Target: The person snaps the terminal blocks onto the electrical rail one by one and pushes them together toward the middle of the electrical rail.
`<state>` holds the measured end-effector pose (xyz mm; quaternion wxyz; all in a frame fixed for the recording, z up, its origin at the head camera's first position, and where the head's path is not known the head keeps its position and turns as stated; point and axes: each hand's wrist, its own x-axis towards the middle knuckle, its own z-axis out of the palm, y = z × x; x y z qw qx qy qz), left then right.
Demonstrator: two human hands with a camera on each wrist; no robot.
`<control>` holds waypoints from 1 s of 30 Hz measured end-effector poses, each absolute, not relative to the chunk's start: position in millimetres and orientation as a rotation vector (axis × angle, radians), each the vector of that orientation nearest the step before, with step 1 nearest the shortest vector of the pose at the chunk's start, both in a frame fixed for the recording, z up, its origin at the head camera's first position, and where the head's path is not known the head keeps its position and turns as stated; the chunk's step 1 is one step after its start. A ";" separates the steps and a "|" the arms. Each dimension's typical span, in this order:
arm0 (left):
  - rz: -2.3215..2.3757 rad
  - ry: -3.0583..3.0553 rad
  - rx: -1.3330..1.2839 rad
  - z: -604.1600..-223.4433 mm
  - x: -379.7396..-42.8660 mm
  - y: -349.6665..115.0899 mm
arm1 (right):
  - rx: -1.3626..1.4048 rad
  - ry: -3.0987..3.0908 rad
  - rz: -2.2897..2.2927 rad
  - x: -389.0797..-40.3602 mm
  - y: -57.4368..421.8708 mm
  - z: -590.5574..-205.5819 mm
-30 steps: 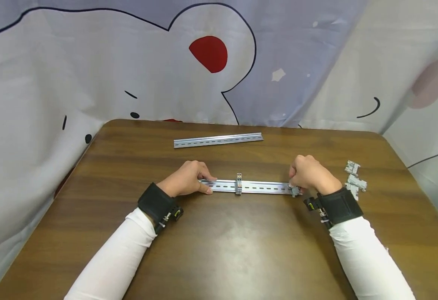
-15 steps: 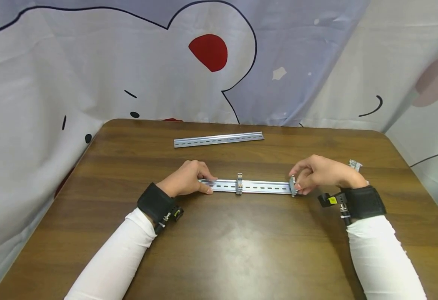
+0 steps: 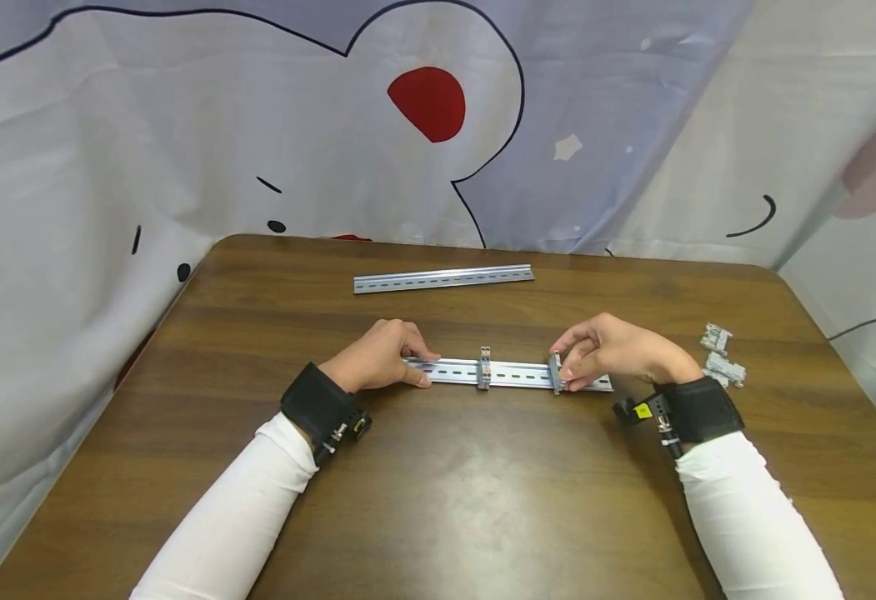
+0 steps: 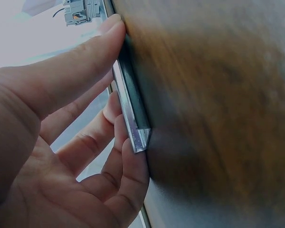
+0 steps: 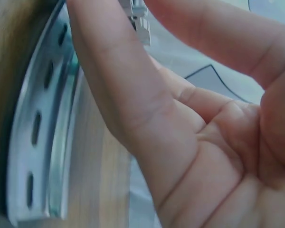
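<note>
A slotted metal DIN rail (image 3: pixel 513 374) lies across the table, its left end between the thumb and fingers of my left hand (image 3: pixel 377 357). Seen from the left wrist, the thumb presses one edge of the rail (image 4: pixel 130 109) and the fingers lie along the other side. Grey terminal blocks (image 3: pixel 484 368) stand upright across the middle of the rail. Farther right, my right hand (image 3: pixel 613 350) pinches another grey terminal block (image 3: pixel 556 372) by its two ends, upright on the rail. The right wrist view shows only part of that block (image 5: pixel 143 31), behind the fingers.
A second DIN rail (image 3: pixel 443 279) lies behind, toward the table's far edge. Several loose terminal blocks (image 3: pixel 724 367) lie at the right, beyond the right hand. A printed curtain (image 3: pixel 295 125) hangs behind the wooden table (image 3: pixel 422 500).
The terminal block at the rail's right end has turned upright and slid left along the rail with my right hand. My left hand has stayed on the rail's left end.
</note>
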<state>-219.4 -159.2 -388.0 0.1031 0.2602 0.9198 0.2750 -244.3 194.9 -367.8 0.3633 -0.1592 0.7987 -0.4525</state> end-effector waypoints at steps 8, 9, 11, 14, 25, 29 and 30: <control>0.810 2.715 0.740 -387.0 -218.7 -158.6 | -0.426 2.051 -1.262 -237.7 169.8 -370.8; 0.811 2.716 0.743 -387.3 -218.9 -158.7 | -0.424 2.043 -1.284 -236.6 166.1 -371.5; 0.816 2.715 0.746 -387.9 -219.4 -159.2 | -0.415 2.024 -1.326 -235.0 158.7 -373.3; 0.819 2.712 0.744 -388.6 -220.0 -159.5 | -0.397 1.999 -1.386 -233.0 148.8 -377.0; 0.819 2.696 0.701 -390.1 -220.5 -158.7 | -0.361 1.971 -1.523 -225.3 121.9 -390.4; 0.823 2.693 0.718 -388.9 -220.6 -159.4 | -0.342 1.999 -1.522 -225.1 117.8 -391.9; 0.822 2.694 0.720 -388.6 -220.7 -159.7 | -0.342 2.012 -1.513 -225.2 117.2 -392.1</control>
